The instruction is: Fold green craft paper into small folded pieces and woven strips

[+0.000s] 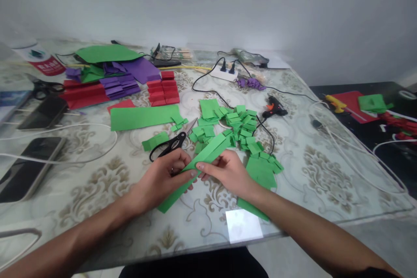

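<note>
Both hands grip one long green paper strip (208,149), which is folded lengthwise and slants from lower left to upper right. My left hand (172,171) pinches its lower part, thumb on top. Further up, my right hand (228,171) pinches it too, the two thumb tips nearly meeting. Just behind my left hand lie black-handled scissors (177,139) with the blades a little apart. Past the strip's far end spreads a heap of small folded green paper pieces (243,126). Larger green paper (260,171) rests beside my right wrist.
A black glue gun (275,107) lies right of the heap, its cord near a white power strip (224,73). Green sheet (143,117), red folded paper (163,91) and purple folded paper (120,84) lie at left. Two phones (31,167) and white cables lie on the far left.
</note>
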The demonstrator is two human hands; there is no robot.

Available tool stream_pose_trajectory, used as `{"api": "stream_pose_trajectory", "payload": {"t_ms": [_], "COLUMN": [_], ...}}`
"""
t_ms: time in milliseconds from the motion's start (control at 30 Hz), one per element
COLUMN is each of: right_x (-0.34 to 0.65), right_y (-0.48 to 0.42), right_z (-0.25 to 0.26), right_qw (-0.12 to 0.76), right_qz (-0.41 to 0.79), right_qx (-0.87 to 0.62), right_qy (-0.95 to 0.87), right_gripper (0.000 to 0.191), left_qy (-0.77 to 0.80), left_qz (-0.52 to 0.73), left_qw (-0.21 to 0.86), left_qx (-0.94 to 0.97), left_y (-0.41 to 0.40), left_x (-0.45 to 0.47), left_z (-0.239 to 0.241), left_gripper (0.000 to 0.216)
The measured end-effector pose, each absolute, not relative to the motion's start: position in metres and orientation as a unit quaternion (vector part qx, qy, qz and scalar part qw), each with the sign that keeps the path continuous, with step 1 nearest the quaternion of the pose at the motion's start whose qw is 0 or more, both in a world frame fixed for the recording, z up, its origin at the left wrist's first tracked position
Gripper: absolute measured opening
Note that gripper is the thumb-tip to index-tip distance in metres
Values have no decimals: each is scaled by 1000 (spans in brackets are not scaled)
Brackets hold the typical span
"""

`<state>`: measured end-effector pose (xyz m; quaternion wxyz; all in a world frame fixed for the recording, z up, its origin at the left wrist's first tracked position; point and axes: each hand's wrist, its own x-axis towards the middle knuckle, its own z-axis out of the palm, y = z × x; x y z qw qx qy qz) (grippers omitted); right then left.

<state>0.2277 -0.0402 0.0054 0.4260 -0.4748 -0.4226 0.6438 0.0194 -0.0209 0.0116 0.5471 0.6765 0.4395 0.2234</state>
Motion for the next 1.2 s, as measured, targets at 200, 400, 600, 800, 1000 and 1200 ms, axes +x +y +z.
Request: {"api": "stream_pose_trajectory", "payload": {"t_ms": [200,400,600,800,1000,1200], "right_x": [231,243,236,232,237,243], "right_y": [-40,-30,-32,-38,-34,-28], "right_z": [5,6,7,7,5,1], "right_qw": [461,511,514,426,451,496], "right_qz": [561,532,572,579,537,515], "right_qx": [-526,-538,-506,-525,-565,-558], "right_qy": [-442,-408,-390,-457,-435,-422], "right_gripper": [39,40,36,37,45,47], "left_qy": [428,412,415,425,411,365], "left_qz": [212,205,199,196,192,178], "left_qw": [614,666,655,620,638,657], "left_qx": [628,587,599,630,622,635], "left_y": [-24,-26,-27,-27,-28,-28], "left_x": [18,17,18,21,20,16], "left_z": [10,15,18,18,23,23], "left_gripper": [28,38,47,48,55,28]}}
